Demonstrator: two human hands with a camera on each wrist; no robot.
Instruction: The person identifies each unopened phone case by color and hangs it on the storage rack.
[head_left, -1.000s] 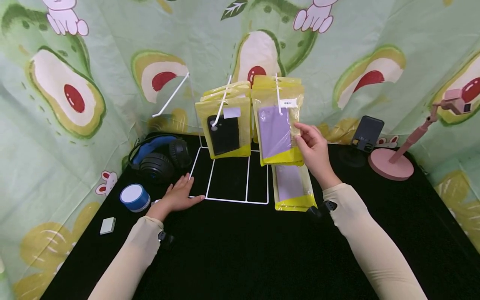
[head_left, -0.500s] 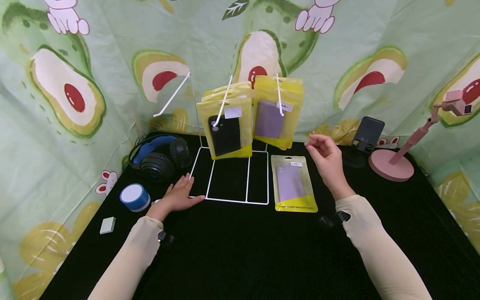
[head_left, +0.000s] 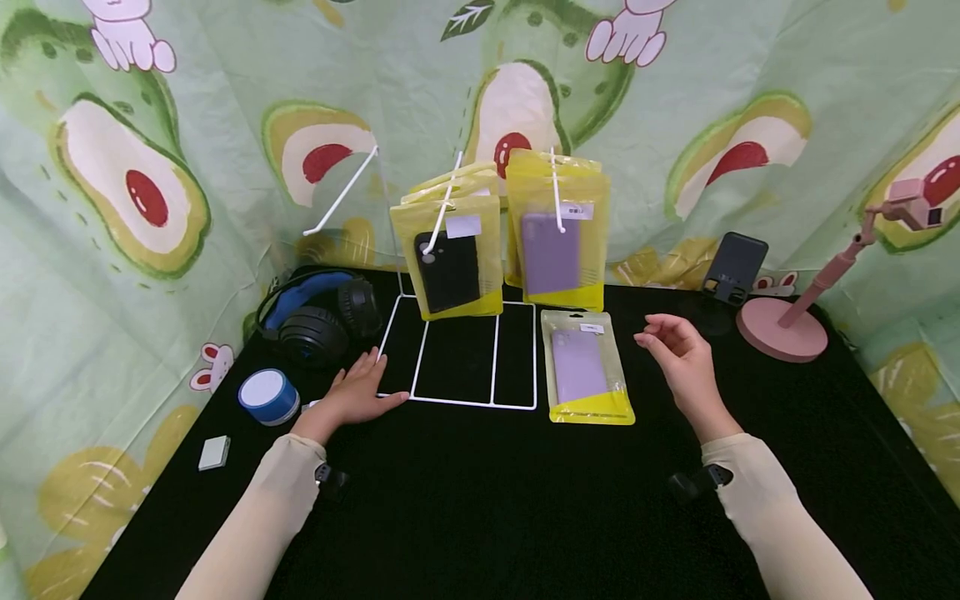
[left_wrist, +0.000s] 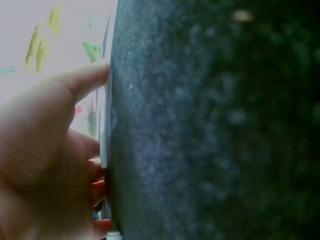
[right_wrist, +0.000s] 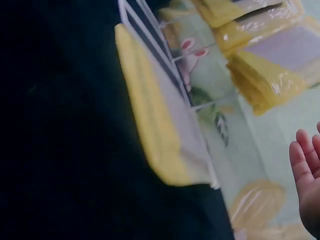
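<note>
the right hand hovers with loosely curled fingers grasping nothing, just right of a yellow packet lying flat on the black desk. the left hand rests flat, fingers straight, fingertips touching the white wire rack. beyond it hang more packets; headphones sit further left.

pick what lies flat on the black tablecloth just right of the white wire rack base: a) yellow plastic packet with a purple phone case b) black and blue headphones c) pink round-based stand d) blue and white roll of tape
a, the yellow plastic packet with a purple phone case lies flat beside the white wire rack base, left of the empty right hand.
</note>
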